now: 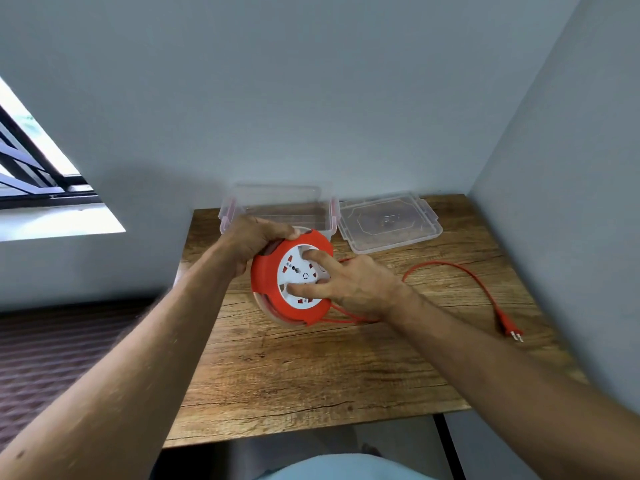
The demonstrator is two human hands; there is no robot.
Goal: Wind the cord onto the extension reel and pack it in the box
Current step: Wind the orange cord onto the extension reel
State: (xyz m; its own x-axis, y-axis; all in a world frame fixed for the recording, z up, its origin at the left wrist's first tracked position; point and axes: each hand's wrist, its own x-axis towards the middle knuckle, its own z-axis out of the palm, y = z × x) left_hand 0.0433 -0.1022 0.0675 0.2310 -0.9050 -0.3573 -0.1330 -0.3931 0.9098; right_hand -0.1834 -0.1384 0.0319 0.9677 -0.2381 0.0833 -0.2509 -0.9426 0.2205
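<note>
The left hand curls around the upper rim of the orange extension reel, holding it tilted just above the wooden tabletop. The right hand has two extended fingers pressed into the reel's white socket face. The orange cord loops away toward 3 o'clock, ending at its plug near the tabletop's right edge. At 12 o'clock behind the reel stands the clear plastic box, its lid lying just beside it at 1 o'clock.

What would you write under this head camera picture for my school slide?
Left hand grips the red reel; right hand fingers its white hub.
</note>
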